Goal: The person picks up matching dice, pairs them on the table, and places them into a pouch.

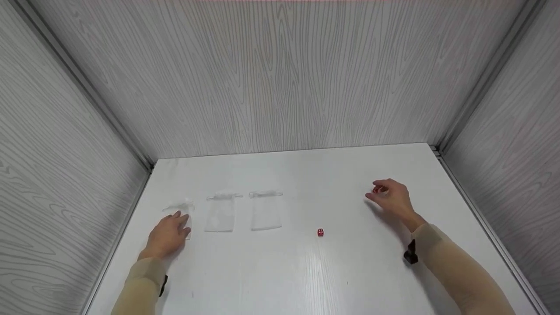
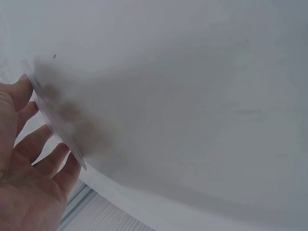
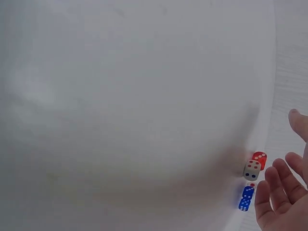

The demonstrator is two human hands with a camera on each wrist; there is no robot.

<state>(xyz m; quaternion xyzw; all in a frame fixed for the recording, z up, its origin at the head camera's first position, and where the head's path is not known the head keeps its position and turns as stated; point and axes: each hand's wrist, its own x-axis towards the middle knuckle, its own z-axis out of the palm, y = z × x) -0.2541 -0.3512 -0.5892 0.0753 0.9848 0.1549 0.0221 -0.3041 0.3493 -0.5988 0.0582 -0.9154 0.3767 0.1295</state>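
On the left, my left hand (image 1: 168,234) rests on a sheer white drawstring pouch (image 1: 181,206), fingers extended and covering most of it. In the left wrist view its fingertips (image 2: 65,149) touch the pouch's translucent edge. My right hand (image 1: 393,199) is over at the right, thumb and index finger apart around a red die (image 1: 376,189). The right wrist view shows a white die (image 3: 251,171) and two blue dice (image 3: 245,198) by that red die, just beyond the spread fingers. These white and blue dice are hidden behind the hand in the head view.
Two more sheer drawstring pouches lie flat side by side, one left of centre (image 1: 220,214) and one near the middle (image 1: 266,212). A lone red die (image 1: 320,232) sits on the white table (image 1: 271,275). Grey wood-grain panels (image 1: 280,78) enclose the back and sides.
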